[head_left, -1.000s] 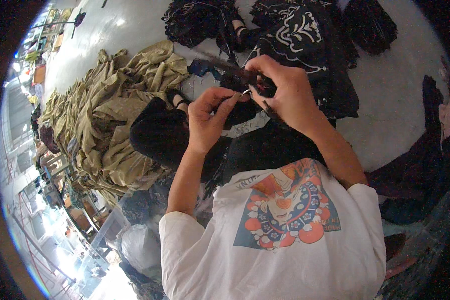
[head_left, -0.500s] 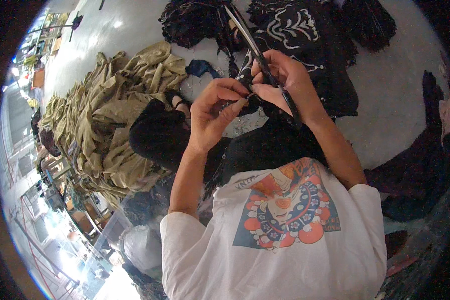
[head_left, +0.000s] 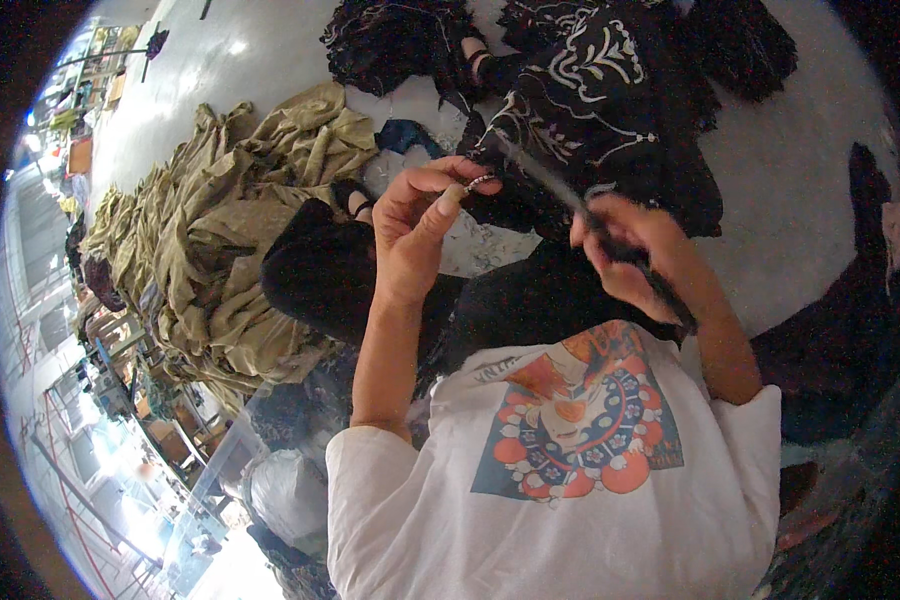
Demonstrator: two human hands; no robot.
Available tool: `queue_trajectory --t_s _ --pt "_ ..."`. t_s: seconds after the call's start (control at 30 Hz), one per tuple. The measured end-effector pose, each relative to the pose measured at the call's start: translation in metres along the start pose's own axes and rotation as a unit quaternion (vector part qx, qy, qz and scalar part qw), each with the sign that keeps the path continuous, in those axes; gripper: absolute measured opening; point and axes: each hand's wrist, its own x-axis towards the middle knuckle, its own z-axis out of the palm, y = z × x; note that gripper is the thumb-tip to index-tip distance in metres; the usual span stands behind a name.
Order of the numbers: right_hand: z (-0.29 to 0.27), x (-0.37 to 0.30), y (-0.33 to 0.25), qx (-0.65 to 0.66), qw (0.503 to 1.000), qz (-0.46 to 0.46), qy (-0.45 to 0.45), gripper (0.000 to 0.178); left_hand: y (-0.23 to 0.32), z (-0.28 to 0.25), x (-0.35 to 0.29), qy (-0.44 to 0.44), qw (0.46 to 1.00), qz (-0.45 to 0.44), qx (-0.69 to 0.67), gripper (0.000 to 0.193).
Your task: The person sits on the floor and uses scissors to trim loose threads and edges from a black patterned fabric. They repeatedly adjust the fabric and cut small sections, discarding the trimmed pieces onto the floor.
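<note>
My left hand [head_left: 415, 225] is closed in a pinch, thumb against fingers, on the embroidered edge [head_left: 481, 183] of a black garment [head_left: 660, 165]. White scroll-shaped embroidery covers part of this garment, which spreads over my lap and beyond my knees. Wrapped in my right hand [head_left: 642, 248] is a pair of scissors [head_left: 555, 188] with black handles. Motion blurs the scissors; their blades point up and left toward the embroidered cloth, apart from my left fingertips. Whether the blades are parted I cannot tell.
A large heap of olive-khaki cloth [head_left: 210, 250] lies on the floor to my left. More black clothing [head_left: 390, 45] is piled ahead, dark cloth [head_left: 830, 330] lies at right, and a small blue scrap [head_left: 405, 135] rests near pale thread clippings [head_left: 485, 245].
My right hand has drawn the scissors back to the right and nearer my body, away from my left hand. My left hand has stayed nearly in place, still pinching the edge.
</note>
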Motion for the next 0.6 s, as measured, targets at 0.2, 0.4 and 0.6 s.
queue_trajectory --t_s 0.2,0.4,0.6 --pt "0.004 0.002 0.008 -0.085 0.996 -0.032 -0.026 0.024 0.006 0.002 0.000 0.013 1.000 0.012 -0.011 0.010" --pt "-0.002 0.007 -0.001 -0.096 0.993 0.027 -0.059 0.033 0.006 0.000 -0.005 0.004 0.999 0.020 0.036 0.010" --pt "0.002 0.007 -0.001 -0.166 0.985 -0.019 -0.046 0.040 0.003 0.002 -0.005 -0.015 0.999 0.031 0.006 0.010"
